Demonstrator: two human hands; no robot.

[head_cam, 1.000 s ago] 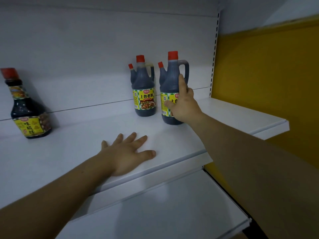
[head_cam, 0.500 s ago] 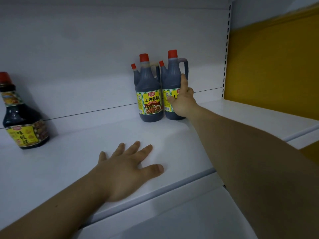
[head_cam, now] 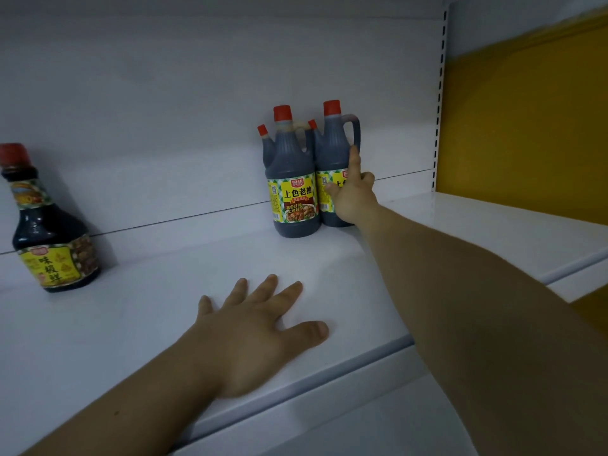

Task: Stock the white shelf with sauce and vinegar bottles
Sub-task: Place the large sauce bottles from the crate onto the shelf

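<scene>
reaching deep in with the right hand (head_cam: 353, 195) and clasping the second jug (head_cam: 332, 149) low on its body: thumb on the front label, index finger laid straight up its side, remaining fingers curled round the flank away from the first jug (head_cam: 291, 179). standing upright, long axis vertical, red cap up, handle turned away from the first jug, pressed in on its right; hard to tell whether touching or parted by a sliver. both set at the back of the white shelf (head_cam: 148, 307), close to the rear panel (head_cam: 164, 93).

lying directly under the grip, so no reach left to make. judged to be the placing step, nearly done, calling only for a letting-go and a straight pull back toward the shelf's front without dragging the jug away from the first one.

resting the left hand (head_cam: 250, 330) flat and spread, holding nothing, well forward of the first jug, clearly the farther hand from the work. well left of the first jug, a squat dark sauce bottle (head_cam: 49, 232). well right of it, a slotted upright (head_cam: 439, 93) and a yellow wall (head_cam: 526, 126).

a second ago: standing a little clear of the first jug and nearer the front. half a second ago: already drawn in beside it. now: much the same, side by side. left hand unmoved.
</scene>
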